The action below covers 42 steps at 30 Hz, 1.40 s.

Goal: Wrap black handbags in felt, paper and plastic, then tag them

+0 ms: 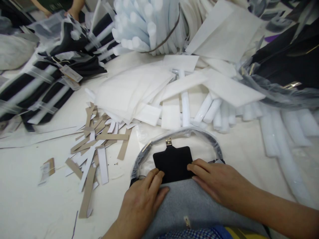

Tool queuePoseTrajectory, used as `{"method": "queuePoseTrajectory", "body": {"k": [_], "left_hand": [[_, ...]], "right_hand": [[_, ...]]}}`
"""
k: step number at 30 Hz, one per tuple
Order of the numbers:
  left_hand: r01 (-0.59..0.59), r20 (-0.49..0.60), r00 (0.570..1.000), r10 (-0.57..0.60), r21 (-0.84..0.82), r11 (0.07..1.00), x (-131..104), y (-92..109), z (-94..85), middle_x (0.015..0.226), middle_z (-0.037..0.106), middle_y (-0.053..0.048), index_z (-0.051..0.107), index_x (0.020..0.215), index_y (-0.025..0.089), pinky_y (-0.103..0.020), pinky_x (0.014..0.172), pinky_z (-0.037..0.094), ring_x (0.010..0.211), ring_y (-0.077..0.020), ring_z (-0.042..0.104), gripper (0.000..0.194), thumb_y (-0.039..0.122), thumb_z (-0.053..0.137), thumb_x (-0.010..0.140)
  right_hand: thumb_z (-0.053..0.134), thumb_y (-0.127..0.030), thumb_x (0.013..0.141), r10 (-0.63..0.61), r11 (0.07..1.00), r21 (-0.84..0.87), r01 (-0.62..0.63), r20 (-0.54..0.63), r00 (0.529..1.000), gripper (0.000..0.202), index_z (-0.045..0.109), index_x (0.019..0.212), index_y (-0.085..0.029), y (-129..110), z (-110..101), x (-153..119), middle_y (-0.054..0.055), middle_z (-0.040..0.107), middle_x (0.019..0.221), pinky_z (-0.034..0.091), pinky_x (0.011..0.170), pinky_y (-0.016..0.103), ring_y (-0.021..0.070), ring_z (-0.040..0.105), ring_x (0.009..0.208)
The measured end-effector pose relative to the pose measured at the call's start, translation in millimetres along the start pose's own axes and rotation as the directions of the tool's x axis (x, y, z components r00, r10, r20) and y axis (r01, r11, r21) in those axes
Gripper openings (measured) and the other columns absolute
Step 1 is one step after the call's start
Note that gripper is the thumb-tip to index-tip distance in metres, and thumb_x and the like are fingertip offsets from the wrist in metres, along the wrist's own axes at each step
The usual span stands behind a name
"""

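A handbag with a grey suede-like inside (184,199) lies in front of me at the bottom of the view. My left hand (143,196) grips its top edge on the left, fingers over the rim and thumb on the grey side. On the right, my right hand (216,177) pinches the same edge, its fingertips at the side of a black closure tab (173,164). That tab stands out beyond the edge and carries a small gold metal clasp (168,141). Beyond it arches the bag's handle (142,157), wrapped in clear plastic. A zipper pull (186,221) shows on the grey face.
Cut card strips (99,142) lie scattered at left. White foam sheets (134,86) and foam rolls (211,111) spread behind the bag, with a tied bundle of foam rods (149,26) farther back. Plastic-wrapped black bags (50,83) stand left. A person's hand (74,11) shows far left.
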<state>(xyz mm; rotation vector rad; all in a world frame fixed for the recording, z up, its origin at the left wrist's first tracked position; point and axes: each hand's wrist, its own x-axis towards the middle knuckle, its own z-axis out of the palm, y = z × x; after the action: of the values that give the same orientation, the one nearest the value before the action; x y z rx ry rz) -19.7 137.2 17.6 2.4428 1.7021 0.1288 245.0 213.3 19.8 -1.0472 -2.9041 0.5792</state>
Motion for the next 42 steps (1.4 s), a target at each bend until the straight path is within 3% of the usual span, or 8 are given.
{"method": "queuePoseTrajectory", "body": {"k": [7, 11, 17, 23, 27, 32, 38, 42], "left_hand": [[-0.178, -0.151, 0.972, 0.178, 0.014, 0.984, 7, 11, -6.8, 0.124, 0.066, -0.008, 0.064, 0.117, 0.021, -0.042, 0.095, 0.049, 0.114, -0.0246, 0.059, 0.036, 0.022, 0.032, 0.103], [-0.363, -0.215, 0.916, 0.339, -0.085, 0.928, 3, 17, -8.1, 0.109, 0.071, -0.004, 0.068, 0.11, 0.017, -0.03, 0.093, 0.049, 0.098, -0.0166, 0.062, 0.036, 0.016, 0.033, 0.102], [-0.376, -0.212, 0.907, 0.363, -0.022, 0.926, -9, 15, -1.6, 0.115, 0.069, -0.005, 0.061, 0.129, 0.031, -0.036, 0.094, 0.053, 0.108, -0.0216, 0.062, 0.058, 0.069, 0.041, 0.09], [-0.354, -0.254, 0.903, 0.346, 0.014, 0.935, -11, 18, 4.3, 0.115, 0.066, -0.004, 0.06, 0.131, 0.037, -0.035, 0.091, 0.053, 0.106, -0.0217, 0.061, 0.059, 0.073, 0.048, 0.085], [-0.35, -0.264, 0.903, 0.34, 0.011, 0.937, -15, 20, 5.7, 0.117, 0.065, -0.005, 0.058, 0.132, 0.036, -0.036, 0.09, 0.053, 0.107, -0.0227, 0.06, 0.058, 0.071, 0.049, 0.087], [-0.314, -0.164, 0.941, 0.295, -0.107, 0.943, -21, 23, 1.4, 0.127, 0.061, -0.008, 0.054, 0.137, 0.035, -0.046, 0.097, 0.053, 0.115, -0.0272, 0.058, 0.059, 0.064, 0.058, 0.086], [-0.236, -0.031, 0.971, 0.236, -0.248, 0.94, -26, 29, -8.2, 0.144, 0.05, -0.011, 0.051, 0.139, 0.03, -0.053, 0.107, 0.045, 0.135, -0.0311, 0.044, 0.063, 0.048, 0.072, 0.082], [-0.268, -0.092, 0.963, 0.253, -0.253, 0.93, -30, 29, -5.6, 0.139, 0.057, -0.01, 0.055, 0.134, 0.024, -0.057, 0.115, 0.037, 0.134, -0.0296, 0.047, 0.056, 0.05, 0.068, 0.085]], "right_hand": [[0.052, -0.016, 0.094, -0.022, 1.0, 0.003, 0.021, 0.032, 0.999, 0.009, 0.059, 0.093, -0.022, 0, 5, 0, 0.002, 0.059, 0.085, 0.045, 0.066, 0.036, 0.0223, 0.058, 0.076], [0.053, -0.014, 0.093, -0.02, 0.999, 0.046, 0.021, -0.017, 1.0, 0.01, 0.06, 0.09, -0.021, -1, 9, 1, 0.004, 0.059, 0.086, 0.047, 0.072, 0.039, 0.0235, 0.056, 0.081], [0.054, -0.018, 0.094, 0.078, 0.978, 0.203, -0.051, -0.127, 0.989, 0.023, 0.055, 0.116, -0.018, -1, -3, 4, 0.009, 0.061, 0.104, 0.055, 0.078, 0.037, 0.0228, 0.061, 0.091], [0.058, -0.028, 0.095, 0.087, 0.959, 0.283, -0.003, -0.285, 0.955, 0.044, 0.047, 0.135, -0.014, 7, -14, 49, 0.017, 0.06, 0.131, 0.046, 0.106, 0.05, 0.0288, 0.056, 0.123], [0.065, -0.029, 0.088, 0.205, 0.815, 0.568, -0.114, -0.099, 0.974, 0.045, 0.05, 0.13, -0.018, 0, -22, 72, 0.013, 0.067, 0.124, 0.051, 0.1, 0.047, 0.0278, 0.064, 0.116], [0.065, -0.029, 0.09, 0.337, 0.637, 0.754, -0.163, -0.081, 0.938, 0.035, 0.05, 0.121, -0.023, -21, -34, 45, 0.004, 0.076, 0.101, 0.056, 0.091, 0.039, 0.0207, 0.072, 0.095], [0.051, -0.014, 0.097, -0.054, 0.872, 0.434, 0.227, -0.377, 0.925, 0.032, 0.065, 0.123, -0.026, -43, -18, -8, 0.006, 0.068, 0.121, 0.054, 0.097, 0.032, 0.0169, 0.064, 0.112], [0.046, -0.01, 0.097, -0.175, 0.923, 0.246, 0.297, -0.418, 0.891, 0.04, 0.063, 0.13, -0.024, -49, -1, -32, 0.009, 0.065, 0.126, 0.053, 0.1, 0.036, 0.0185, 0.06, 0.117]]}}
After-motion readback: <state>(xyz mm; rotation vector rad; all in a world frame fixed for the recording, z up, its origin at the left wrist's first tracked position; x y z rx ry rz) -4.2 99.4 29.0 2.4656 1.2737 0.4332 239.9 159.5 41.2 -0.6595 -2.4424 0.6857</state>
